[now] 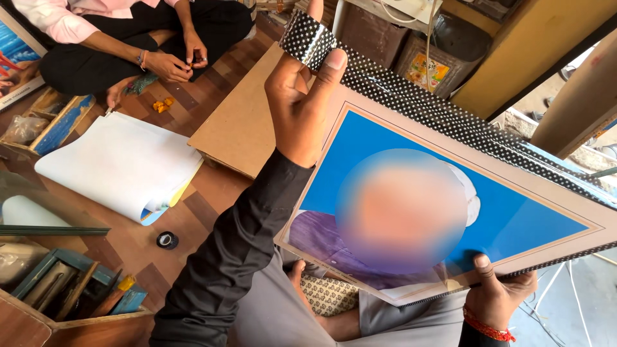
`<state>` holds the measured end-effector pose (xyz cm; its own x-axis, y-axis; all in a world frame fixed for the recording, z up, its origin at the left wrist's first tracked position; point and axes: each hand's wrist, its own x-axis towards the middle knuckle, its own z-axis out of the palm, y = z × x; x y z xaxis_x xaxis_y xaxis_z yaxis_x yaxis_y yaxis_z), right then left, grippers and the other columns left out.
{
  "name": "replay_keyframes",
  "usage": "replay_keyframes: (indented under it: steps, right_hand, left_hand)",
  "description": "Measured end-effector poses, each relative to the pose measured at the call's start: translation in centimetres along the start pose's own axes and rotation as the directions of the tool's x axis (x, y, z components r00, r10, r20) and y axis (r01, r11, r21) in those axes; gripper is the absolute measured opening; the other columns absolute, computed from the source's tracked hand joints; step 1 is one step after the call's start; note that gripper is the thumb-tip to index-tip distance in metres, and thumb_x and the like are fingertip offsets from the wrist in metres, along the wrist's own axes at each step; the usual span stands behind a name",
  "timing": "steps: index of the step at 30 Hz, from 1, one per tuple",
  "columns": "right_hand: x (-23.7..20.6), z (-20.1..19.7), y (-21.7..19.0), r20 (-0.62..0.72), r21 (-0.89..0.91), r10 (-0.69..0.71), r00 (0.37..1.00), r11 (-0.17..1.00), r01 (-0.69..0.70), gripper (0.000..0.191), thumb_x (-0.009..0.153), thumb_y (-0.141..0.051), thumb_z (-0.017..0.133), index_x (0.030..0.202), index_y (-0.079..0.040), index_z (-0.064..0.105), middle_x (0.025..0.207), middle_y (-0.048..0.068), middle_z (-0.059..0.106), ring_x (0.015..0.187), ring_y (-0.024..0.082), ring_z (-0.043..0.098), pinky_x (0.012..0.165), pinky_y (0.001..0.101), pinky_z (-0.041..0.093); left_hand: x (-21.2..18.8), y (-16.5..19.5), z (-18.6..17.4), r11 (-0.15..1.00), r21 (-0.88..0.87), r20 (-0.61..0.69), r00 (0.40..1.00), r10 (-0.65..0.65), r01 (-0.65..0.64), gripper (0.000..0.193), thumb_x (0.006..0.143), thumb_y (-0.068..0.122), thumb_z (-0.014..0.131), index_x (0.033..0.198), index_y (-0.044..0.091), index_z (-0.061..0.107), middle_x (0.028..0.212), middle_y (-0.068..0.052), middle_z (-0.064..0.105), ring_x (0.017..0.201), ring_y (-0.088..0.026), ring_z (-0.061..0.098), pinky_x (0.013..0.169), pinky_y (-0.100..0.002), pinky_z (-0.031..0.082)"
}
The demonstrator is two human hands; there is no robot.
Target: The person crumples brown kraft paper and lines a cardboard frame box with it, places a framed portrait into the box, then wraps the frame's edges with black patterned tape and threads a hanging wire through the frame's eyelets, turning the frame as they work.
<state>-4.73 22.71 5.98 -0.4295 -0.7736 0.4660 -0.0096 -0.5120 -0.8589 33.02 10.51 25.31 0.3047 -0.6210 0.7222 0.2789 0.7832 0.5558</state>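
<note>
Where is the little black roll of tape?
In the head view, the small black tape roll lies on the brown tiled floor at lower left, just below the stack of white paper sheets and beside the person's left sleeve.

The middle of the framed portrait (pixel 450 193) is blurred, so I can't make out its subject. Its right corner runs past the picture's edge. My left hand (pixel 301 96) covers part of the dotted tape roll (pixel 307 40) above it. Beyond the portrait, the seated person (pixel 128 38) is cut off above the chest.
</note>
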Motion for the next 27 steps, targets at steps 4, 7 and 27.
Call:
replay_keyframes:
  steps: [4,7,27]
  right_hand:
    - [0.1,-0.3,-0.1,0.038,0.009,-0.007,0.999,1.0,0.007,0.03,0.095,0.001,0.086,0.11,-0.002,0.06,0.103,0.005,0.068,0.093,0.012,0.064,0.09,0.0256,0.051]
    - [0.2,0.2,-1.0,0.07,-0.023,0.033,0.997,0.999,-0.032,0.031,0.095,0.0,0.085,0.111,-0.001,0.059,0.105,0.005,0.068,0.096,0.012,0.064,0.093,0.026,0.051]
    - [19.5,0.0,-20.1,0.612,-0.495,0.376,0.696,0.868,-0.034,0.031,0.094,-0.017,0.077,0.119,0.001,0.072,0.097,0.005,0.076,0.077,0.008,0.069,0.068,0.0232,0.059]
  left_hand:
    - [-0.2,-0.1,0.1,0.999,0.032,-0.027,1.0,0.013,-0.012,0.045,0.115,0.01,0.069,0.154,-0.002,0.049,0.098,0.002,0.063,0.089,-0.005,0.051,0.09,-0.02,0.047]
    - [-0.2,-0.4,0.0,0.998,0.055,-0.057,0.998,0.02,-0.016,0.044,0.113,0.01,0.069,0.151,-0.002,0.051,0.106,0.003,0.064,0.089,-0.004,0.052,0.088,-0.021,0.047]
    - [-3.2,-5.9,-7.0,0.842,-0.187,0.121,0.862,-0.492,0.506,0.044,0.11,0.032,0.069,0.14,0.002,0.055,0.147,-0.012,0.059,0.14,-0.025,0.061,0.126,-0.041,0.051]
